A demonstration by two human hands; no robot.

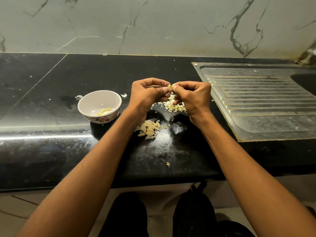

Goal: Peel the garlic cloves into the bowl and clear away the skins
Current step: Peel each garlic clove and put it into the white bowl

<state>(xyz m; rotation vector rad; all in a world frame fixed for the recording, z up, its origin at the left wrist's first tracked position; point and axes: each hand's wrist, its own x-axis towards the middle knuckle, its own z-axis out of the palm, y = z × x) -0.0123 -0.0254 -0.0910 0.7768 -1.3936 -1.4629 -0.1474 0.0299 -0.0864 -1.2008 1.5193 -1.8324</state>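
Above the black counter, my left hand [148,93] and my right hand [193,95] meet fingertip to fingertip and both pinch one small garlic clove [169,87]. A white bowl [89,104] with a flower pattern stands left of my left hand, holding a few peeled yellow cloves [104,111]. A heap of unpeeled cloves [149,128] lies on the counter between my forearms. Loose skins [174,105] are scattered just under my hands.
A steel sink drainboard [259,101] fills the counter's right side, with the basin [306,81] at the far right. Marble wall tiles rise behind. Stray skin bits lie near the bowl [79,96] and near the front edge [168,164]. The counter's front edge runs below my elbows.
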